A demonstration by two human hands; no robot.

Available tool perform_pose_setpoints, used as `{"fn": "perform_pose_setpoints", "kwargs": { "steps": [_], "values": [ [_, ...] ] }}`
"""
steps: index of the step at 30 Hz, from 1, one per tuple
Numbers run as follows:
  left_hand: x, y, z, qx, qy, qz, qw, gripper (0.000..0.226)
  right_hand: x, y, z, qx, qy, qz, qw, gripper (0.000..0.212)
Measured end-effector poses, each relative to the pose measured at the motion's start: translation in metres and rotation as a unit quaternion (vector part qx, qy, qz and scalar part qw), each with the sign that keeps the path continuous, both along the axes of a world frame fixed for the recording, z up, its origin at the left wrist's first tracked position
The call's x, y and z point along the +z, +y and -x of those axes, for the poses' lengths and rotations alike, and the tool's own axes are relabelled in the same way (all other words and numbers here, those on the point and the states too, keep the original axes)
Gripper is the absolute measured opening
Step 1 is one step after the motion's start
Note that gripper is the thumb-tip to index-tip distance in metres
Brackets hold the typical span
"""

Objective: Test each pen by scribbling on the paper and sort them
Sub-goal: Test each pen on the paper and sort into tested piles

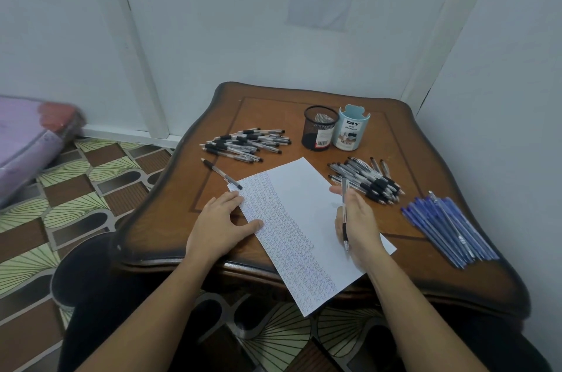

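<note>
The right hand [357,228] pinches a pen [344,210] (tip toward the near edge of the table [273,116]) over the paper [304,204], which overhangs that edge; the left hand [222,222], fingers straight, presses its left side.

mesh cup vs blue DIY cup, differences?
The mesh cup is black, see-through wire; the blue DIY cup is solid pale blue. The mesh cup has a small barcode sticker low down; the blue DIY cup has a large printed label. The mesh cup's rim is plain; the blue DIY cup's has a shaped tab. Both stand upright, side by side, no pens sticking out.
</note>
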State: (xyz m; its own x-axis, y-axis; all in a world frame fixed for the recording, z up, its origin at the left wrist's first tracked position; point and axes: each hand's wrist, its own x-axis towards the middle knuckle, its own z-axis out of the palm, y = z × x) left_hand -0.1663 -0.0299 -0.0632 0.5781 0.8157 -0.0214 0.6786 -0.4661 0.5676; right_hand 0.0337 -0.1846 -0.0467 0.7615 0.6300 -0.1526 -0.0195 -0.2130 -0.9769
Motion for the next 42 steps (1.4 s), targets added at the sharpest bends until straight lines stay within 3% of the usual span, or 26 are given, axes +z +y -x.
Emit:
{"fn": "perform_pose_setpoints", "kwargs": {
  "steps": [3, 9, 11, 13, 15, 17, 23, 30, 34, 37, 40, 42],
  "values": [
    [0.000, 0.000, 0.000, 0.000, -0.003, 0.002, 1.000, 0.082, 0.000, -0.001, -0.002, -0.009, 0.024, -0.009, 1.000, 0.031],
    [-0.002, 0.001, 0.000, 0.001, -0.002, -0.001, 1.000, 0.082, 0.021, 0.001, -0.026, 0.027, 0.178, 0.002, 0.984, 0.023],
    [-0.002, 0.001, -0.001, 0.000, 0.002, -0.003, 1.000, 0.082, 0.031, 0.003, -0.045, 0.036, 0.100, 0.037, 0.994, 0.025],
    [-0.001, 0.001, -0.001, 0.001, 0.003, -0.005, 1.000, 0.082, 0.043, 0.008, -0.067, 0.049, -0.070, 0.120, 0.989, 0.019],
    [-0.002, 0.002, -0.002, 0.002, 0.002, -0.002, 1.000, 0.082, 0.053, 0.012, -0.088, 0.036, -0.227, 0.200, 0.952, 0.016],
    [-0.003, 0.004, -0.001, 0.002, -0.001, 0.002, 1.000, 0.083, 0.056, 0.016, -0.108, 0.015, -0.320, 0.246, 0.915, 0.014],
    [-0.002, 0.002, 0.000, 0.005, -0.016, 0.004, 1.000, 0.082, 0.051, 0.032, -0.132, 0.043, -0.360, 0.337, 0.869, 0.018],
    [0.000, 0.002, 0.000, 0.001, -0.012, 0.012, 1.000, 0.082, 0.046, 0.037, -0.134, 0.054, -0.372, 0.346, 0.860, 0.022],
    [0.002, 0.001, 0.001, 0.004, -0.023, 0.006, 1.000, 0.080, 0.048, 0.060, -0.113, 0.033, -0.479, 0.348, 0.805, 0.022],
    [0.005, -0.001, 0.001, 0.007, -0.027, 0.003, 1.000, 0.078, 0.042, 0.089, -0.078, 0.106, -0.478, 0.278, 0.826, 0.022],
    [0.006, -0.001, 0.002, 0.006, -0.019, 0.007, 1.000, 0.078, 0.032, 0.118, -0.029, 0.245, -0.381, 0.193, 0.870, 0.018],
    [0.005, -0.001, 0.003, 0.007, -0.023, 0.011, 1.000, 0.079, 0.025, 0.135, 0.004, 0.287, -0.331, 0.140, 0.888, 0.017]
  ]
}}
